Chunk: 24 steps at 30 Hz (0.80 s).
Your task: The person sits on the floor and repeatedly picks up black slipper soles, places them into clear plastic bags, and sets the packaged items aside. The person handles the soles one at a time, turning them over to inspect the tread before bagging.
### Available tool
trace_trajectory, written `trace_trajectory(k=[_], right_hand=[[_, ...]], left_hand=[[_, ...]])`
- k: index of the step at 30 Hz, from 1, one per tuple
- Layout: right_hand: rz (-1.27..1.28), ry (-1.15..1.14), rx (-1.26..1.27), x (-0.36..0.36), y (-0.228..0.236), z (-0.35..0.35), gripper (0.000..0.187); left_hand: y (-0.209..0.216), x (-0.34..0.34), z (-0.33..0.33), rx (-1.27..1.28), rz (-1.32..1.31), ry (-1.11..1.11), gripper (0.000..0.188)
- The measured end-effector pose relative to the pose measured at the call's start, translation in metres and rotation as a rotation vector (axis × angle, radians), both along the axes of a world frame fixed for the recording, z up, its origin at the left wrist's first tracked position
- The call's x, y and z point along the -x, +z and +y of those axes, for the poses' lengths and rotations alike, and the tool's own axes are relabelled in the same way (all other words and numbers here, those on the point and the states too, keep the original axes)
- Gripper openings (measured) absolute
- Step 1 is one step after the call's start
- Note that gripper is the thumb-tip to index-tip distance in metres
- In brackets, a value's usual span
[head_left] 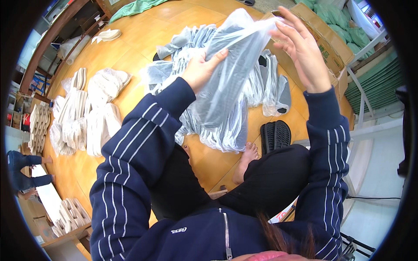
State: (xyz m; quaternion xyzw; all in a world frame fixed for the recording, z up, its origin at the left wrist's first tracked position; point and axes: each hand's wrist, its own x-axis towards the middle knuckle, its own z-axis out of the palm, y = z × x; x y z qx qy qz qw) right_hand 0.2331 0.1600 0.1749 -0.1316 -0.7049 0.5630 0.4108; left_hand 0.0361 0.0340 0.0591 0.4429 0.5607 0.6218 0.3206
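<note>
The left hand is clamped on a plastic bag above the pile of bags on the floor — probably to steady it, leaving one end for the right hand — fingers apart there, contact unclear.

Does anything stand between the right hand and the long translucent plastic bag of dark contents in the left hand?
Nothing visible does. The right hand is at the upper-right end of the bag; whether they touch is unclear. The left hand grips its left side.
</note>
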Motion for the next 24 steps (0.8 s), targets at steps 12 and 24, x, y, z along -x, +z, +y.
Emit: trace_trajectory(k=[12, 24], right_hand=[[-0.369, 0.173, 0.061, 0.066, -0.091, -0.002, 0.015], [-0.508, 0.139, -0.056, 0.052, -0.116, 0.004, 0.031]], left_hand=[[-0.002, 0.047, -0.066, 0.086, 0.379, 0.171, 0.04], [0.002, 0.065, -0.049, 0.137, 0.113, -0.227, 0.044]])
